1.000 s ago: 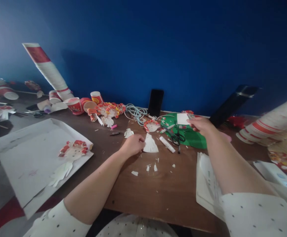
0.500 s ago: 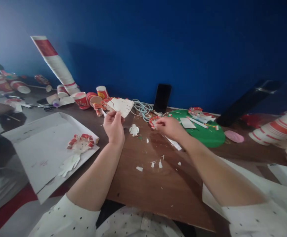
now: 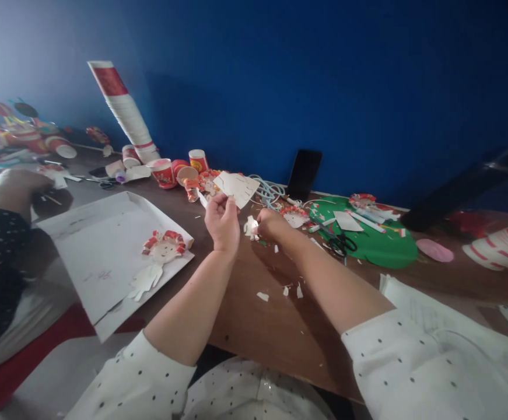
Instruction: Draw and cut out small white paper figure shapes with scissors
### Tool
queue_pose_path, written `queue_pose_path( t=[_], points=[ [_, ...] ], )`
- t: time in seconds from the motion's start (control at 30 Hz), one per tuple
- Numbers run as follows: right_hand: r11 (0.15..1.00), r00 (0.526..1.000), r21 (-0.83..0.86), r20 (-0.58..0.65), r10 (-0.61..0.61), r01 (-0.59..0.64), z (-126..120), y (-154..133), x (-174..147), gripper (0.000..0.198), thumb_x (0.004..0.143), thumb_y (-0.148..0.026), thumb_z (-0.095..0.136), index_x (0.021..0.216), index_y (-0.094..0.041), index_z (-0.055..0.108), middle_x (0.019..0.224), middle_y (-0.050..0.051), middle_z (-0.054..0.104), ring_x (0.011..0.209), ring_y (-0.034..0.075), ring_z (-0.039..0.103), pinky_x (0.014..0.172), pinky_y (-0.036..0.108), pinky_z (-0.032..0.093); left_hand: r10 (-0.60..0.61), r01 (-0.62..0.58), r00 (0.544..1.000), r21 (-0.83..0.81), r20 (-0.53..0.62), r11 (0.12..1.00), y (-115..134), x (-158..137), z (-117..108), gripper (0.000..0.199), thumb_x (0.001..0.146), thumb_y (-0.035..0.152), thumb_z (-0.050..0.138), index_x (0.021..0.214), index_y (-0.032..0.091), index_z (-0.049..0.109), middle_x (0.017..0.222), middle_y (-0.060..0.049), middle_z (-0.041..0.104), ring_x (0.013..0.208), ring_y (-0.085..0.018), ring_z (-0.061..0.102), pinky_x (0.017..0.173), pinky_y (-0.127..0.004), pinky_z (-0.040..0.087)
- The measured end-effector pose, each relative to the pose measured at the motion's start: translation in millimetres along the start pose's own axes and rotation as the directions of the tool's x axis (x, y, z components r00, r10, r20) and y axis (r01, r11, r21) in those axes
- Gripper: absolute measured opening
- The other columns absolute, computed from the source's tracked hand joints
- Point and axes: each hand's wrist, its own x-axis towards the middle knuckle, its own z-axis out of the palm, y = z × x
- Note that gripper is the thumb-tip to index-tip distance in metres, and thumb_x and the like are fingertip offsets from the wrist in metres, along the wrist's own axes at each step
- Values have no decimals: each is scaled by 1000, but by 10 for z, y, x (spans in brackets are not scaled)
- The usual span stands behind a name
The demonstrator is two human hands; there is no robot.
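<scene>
My left hand (image 3: 222,224) is closed, thumb against fingers, on a white piece of paper (image 3: 237,188) with dark marks, held up over the table. My right hand (image 3: 275,225) pinches the right edge of a small white doll-shaped paper cutout (image 3: 251,227); whether the cutout is lifted off the wood cannot be made out. Just behind the right hand lies a paper face with a red and white rim (image 3: 295,217). Black-handled scissors (image 3: 342,244) rest to its right. White paper scraps (image 3: 263,296) are scattered nearer to me.
A large white sheet (image 3: 100,251) at left carries another red-rimmed face with a paper body (image 3: 160,251). Paper cups (image 3: 163,173), a phone (image 3: 305,175) and a cable (image 3: 267,191) stand along the blue wall. At right is a green mat (image 3: 389,248). Another person's arm (image 3: 13,189) is at far left.
My right hand has moved left from the red-rimmed paper face to the small cutout, uncovering the scissors. My left hand still holds the paper. The view has turned slightly left.
</scene>
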Motion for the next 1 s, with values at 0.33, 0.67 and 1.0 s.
queue_pose_path(
  t=[0.33,0.67,1.0],
  points=[
    [918,923,389,-376,84,74,-549,907,-387,14,77,-31,65,82,-18,67,66,3,67,59,14,60,55,24,43,-343,213,869,357,356,910,-122,-198,-25,13,72,25,67,80,15,63,61,1,62,52,-10,57,54,-21,44],
    [626,961,780,-186,202,19,-330,1273,-907,24,72,-41,69,77,-19,62,52,-4,54,41,7,40,39,19,27,-693,-115,422,792,585,599,-151,-575,122,7,71,18,66,77,16,64,58,-3,66,55,-16,64,54,-24,46],
    [849,979,527,-193,64,48,-159,1272,-887,21,75,-40,66,74,-19,67,57,-2,63,50,13,54,52,25,41,-261,-597,568,610,780,521,-74,-489,177,16,82,24,56,84,19,71,92,-8,71,89,-22,63,83,-31,46]
  ],
)
